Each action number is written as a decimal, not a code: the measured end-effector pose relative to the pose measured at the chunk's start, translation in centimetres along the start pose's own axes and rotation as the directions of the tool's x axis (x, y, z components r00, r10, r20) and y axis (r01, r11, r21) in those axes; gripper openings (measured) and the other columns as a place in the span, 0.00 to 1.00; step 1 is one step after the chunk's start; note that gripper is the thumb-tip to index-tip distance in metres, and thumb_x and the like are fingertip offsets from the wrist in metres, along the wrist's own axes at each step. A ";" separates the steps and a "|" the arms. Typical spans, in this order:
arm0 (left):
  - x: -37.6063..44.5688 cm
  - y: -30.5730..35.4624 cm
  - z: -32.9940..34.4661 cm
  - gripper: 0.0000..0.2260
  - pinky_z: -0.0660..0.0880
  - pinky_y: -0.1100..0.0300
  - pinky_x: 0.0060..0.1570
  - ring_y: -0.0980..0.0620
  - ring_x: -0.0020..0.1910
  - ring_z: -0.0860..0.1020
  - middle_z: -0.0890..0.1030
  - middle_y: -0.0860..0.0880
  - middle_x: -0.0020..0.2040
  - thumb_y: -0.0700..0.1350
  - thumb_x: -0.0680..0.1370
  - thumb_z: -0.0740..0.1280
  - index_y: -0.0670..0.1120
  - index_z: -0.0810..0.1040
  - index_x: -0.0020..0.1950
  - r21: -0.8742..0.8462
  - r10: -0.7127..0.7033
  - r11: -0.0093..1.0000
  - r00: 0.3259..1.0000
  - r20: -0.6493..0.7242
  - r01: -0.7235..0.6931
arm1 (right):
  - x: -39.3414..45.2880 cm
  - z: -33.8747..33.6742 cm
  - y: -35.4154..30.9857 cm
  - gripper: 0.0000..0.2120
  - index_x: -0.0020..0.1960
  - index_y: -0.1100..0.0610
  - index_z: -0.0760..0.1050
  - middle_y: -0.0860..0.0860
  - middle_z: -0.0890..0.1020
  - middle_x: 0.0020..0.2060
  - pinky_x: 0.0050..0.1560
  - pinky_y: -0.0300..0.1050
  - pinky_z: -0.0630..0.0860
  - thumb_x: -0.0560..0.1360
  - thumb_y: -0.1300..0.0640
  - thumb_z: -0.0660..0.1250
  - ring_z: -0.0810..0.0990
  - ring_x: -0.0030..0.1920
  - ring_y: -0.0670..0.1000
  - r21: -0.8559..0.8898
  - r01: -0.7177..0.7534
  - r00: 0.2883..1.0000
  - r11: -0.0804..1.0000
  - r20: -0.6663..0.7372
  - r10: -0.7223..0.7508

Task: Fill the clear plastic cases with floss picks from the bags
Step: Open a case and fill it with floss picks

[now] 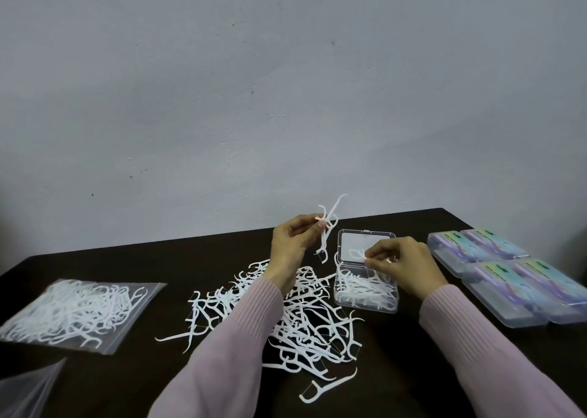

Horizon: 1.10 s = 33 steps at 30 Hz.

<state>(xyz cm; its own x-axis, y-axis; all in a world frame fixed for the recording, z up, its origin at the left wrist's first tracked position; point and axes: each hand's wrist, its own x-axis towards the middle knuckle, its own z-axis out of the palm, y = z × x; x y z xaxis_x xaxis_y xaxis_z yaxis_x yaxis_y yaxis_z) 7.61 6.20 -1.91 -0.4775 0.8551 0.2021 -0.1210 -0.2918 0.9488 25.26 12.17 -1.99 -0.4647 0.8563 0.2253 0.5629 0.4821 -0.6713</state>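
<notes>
1. Head view: a dark brown table point(413, 370) fills the lower frame under a pale grey wall point(222, 84).
2. At centre, the left hand point(290, 246) is raised, its thumb and fingers pinching a small bunch of white plastic floss picks point(327, 227) that stick up and hang down from the fingertips.
3. Right of centre, the right hand point(403, 265) hovers over the open clear plastic case point(365, 303), pinching one white pick point(357, 254) above it; more picks lie inside the case, whose lid stands raised behind.
4. A loose heap of white floss picks point(295, 316) lies on the table at lower centre, beside the case.
5. At left lies a clear zip bag of floss picks point(73, 312).
6. At the right edge, four closed clear cases with coloured labels point(508, 271) sit together.
7. Both arms wear pink ribbed sleeves point(228, 354).
</notes>
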 end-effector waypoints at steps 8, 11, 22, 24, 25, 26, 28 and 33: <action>-0.3 0.0 0.1 0.06 0.77 0.66 0.47 0.56 0.44 0.82 0.85 0.50 0.42 0.37 0.74 0.70 0.46 0.82 0.47 0.052 0.028 0.998 0.999 0.030 -0.030 | -0.4 0.9 -0.2 0.09 0.51 0.50 0.80 0.45 0.83 0.48 0.54 0.40 0.75 0.71 0.54 0.71 0.79 0.47 0.42 -0.111 0.091 0.995 0.990 0.042 -0.086; -0.5 0.2 0.3 0.05 0.76 0.69 0.42 0.58 0.41 0.82 0.85 0.50 0.40 0.36 0.73 0.70 0.44 0.82 0.47 0.102 0.045 0.994 0.997 0.056 -0.050 | -0.4 1.1 0.0 0.09 0.50 0.49 0.80 0.44 0.82 0.49 0.56 0.41 0.75 0.71 0.54 0.71 0.79 0.48 0.43 -0.167 0.086 0.995 0.982 0.060 -0.077; -0.8 0.6 0.3 0.06 0.75 0.71 0.40 0.59 0.40 0.82 0.84 0.50 0.41 0.35 0.73 0.70 0.44 0.82 0.47 0.159 0.048 0.985 0.996 0.079 -0.060 | -0.4 -0.7 0.0 0.15 0.57 0.55 0.61 0.54 0.72 0.53 0.36 0.30 0.70 0.77 0.72 0.50 0.72 0.48 0.47 0.094 0.110 0.990 0.989 0.073 -0.117; -0.7 0.6 0.1 0.06 0.75 0.71 0.39 0.59 0.39 0.82 0.84 0.50 0.40 0.35 0.73 0.70 0.43 0.82 0.47 0.140 0.048 0.989 0.997 0.057 -0.056 | -0.5 -0.6 -0.1 0.20 0.63 0.56 0.60 0.54 0.71 0.57 0.39 0.29 0.71 0.75 0.74 0.52 0.70 0.51 0.47 0.056 0.125 0.983 0.991 0.125 -0.132; -0.6 0.6 0.1 0.05 0.75 0.71 0.39 0.60 0.38 0.82 0.84 0.51 0.39 0.34 0.73 0.70 0.43 0.82 0.46 0.131 0.049 0.990 0.998 0.048 -0.055 | -0.5 -0.5 -0.1 0.23 0.64 0.56 0.59 0.54 0.71 0.59 0.42 0.28 0.70 0.74 0.75 0.53 0.70 0.53 0.47 0.041 0.138 0.979 0.990 0.149 -0.142; -0.6 0.6 0.0 0.05 0.75 0.71 0.39 0.60 0.38 0.82 0.84 0.51 0.38 0.34 0.73 0.70 0.43 0.82 0.46 0.127 0.051 0.990 0.998 0.040 -0.055 | -0.6 -0.4 -0.1 0.25 0.66 0.56 0.59 0.54 0.71 0.61 0.46 0.27 0.70 0.74 0.75 0.54 0.70 0.55 0.46 0.034 0.156 0.974 0.987 0.161 -0.159; -0.6 0.6 0.0 0.05 0.74 0.71 0.39 0.60 0.38 0.82 0.84 0.52 0.38 0.34 0.73 0.70 0.43 0.82 0.46 0.127 0.057 0.990 0.998 0.034 -0.061 | -0.7 -0.2 -0.3 0.24 0.67 0.55 0.59 0.54 0.71 0.64 0.52 0.29 0.70 0.75 0.74 0.54 0.71 0.58 0.44 0.024 0.203 0.966 0.979 0.160 -0.204; -0.4 0.9 -0.2 0.05 0.75 0.70 0.39 0.59 0.39 0.82 0.85 0.50 0.39 0.35 0.74 0.70 0.41 0.82 0.48 0.127 0.057 0.990 0.998 0.016 -0.059 | -0.8 0.9 -0.3 0.14 0.62 0.54 0.68 0.52 0.80 0.56 0.54 0.40 0.76 0.77 0.60 0.60 0.80 0.53 0.47 -0.136 0.309 0.949 0.941 0.109 -0.296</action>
<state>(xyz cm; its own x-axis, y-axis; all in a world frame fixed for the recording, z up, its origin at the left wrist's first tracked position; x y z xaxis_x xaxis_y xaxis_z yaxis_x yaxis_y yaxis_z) 7.50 5.47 -1.24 -0.4693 0.8440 0.2599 0.0185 -0.2848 0.9584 24.82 11.14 -2.58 -0.6819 0.6501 0.3354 0.4791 0.7434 -0.4667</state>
